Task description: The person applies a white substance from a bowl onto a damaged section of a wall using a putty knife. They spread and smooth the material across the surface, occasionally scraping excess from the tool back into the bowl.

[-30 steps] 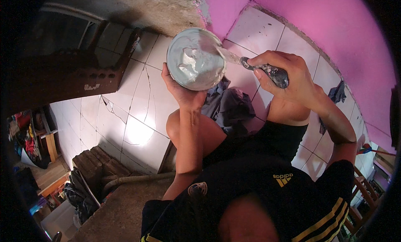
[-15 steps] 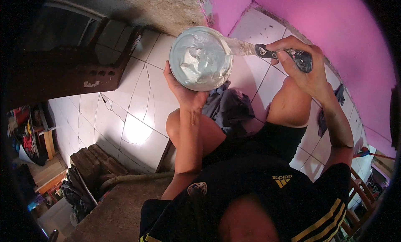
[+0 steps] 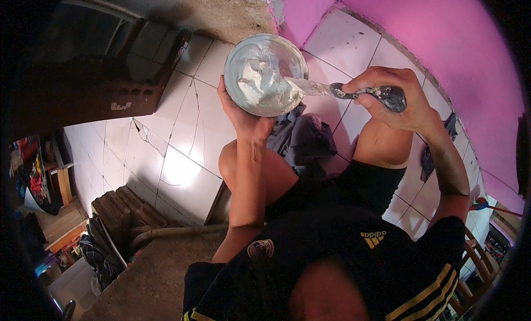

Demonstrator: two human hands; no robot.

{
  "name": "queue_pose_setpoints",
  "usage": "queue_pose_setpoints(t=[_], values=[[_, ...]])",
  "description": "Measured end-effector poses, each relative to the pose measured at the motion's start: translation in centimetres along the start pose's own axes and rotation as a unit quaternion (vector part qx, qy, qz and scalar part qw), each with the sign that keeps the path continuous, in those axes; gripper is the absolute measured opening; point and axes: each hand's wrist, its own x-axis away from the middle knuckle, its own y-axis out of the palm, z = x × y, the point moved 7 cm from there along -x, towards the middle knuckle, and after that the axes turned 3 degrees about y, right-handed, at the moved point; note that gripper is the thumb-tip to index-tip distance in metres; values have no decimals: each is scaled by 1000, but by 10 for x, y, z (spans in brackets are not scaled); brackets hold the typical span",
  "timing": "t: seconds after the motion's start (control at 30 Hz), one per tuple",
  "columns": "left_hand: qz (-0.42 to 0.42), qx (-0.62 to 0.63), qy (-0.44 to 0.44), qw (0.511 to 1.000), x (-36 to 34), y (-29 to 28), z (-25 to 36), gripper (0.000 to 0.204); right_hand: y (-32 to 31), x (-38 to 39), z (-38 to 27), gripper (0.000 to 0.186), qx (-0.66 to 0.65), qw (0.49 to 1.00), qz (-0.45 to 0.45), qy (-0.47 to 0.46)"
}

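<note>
My left hand point(image 3: 246, 119) is closed round the lower side of a round tub point(image 3: 231, 91), thumb up its left side. Inside lies thick, pale white paste point(image 3: 257, 77), smeared and uneven. My right hand point(image 3: 401, 97) grips the black, paste-spotted handle of a putty knife point(image 3: 315, 88). Its smeared blade reaches left over the tub's right rim, and the tip meets the paste at the lower right. Under the tub, between my knees, a dark grey cloth point(image 3: 307, 141) lies bunched on the floor.
White floor tiles point(image 3: 182, 127), some cracked, spread around me. A pink wall point(image 3: 437, 39) curves along the right. At the upper left stands a dark brown piece of furniture point(image 3: 133, 99). Stacked brown blocks point(image 3: 124, 210) sit at the lower left.
The putty knife has moved left and down, from the tub's upper right rim into the paste at the lower right. The paste's surface has shifted. My left hand keeps the tub nearly still.
</note>
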Motion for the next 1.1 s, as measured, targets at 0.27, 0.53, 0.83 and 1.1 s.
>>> queue_pose_setpoints(t=[0.27,0.53,0.83,1.1], values=[[-82,139,-78,984,-6,-3,-6,55,-12,1,41,23,-200,975,17,93],[-77,187,-147,968,-7,-13,-19,57,12,16,65,33,-254,960,37,108],[-14,133,-111,985,-1,-14,-17,59,68,46,73,31,-374,903,181,111],[14,78,-91,993,9,-7,-14,63,77,57,87,37,-613,739,244,135]])
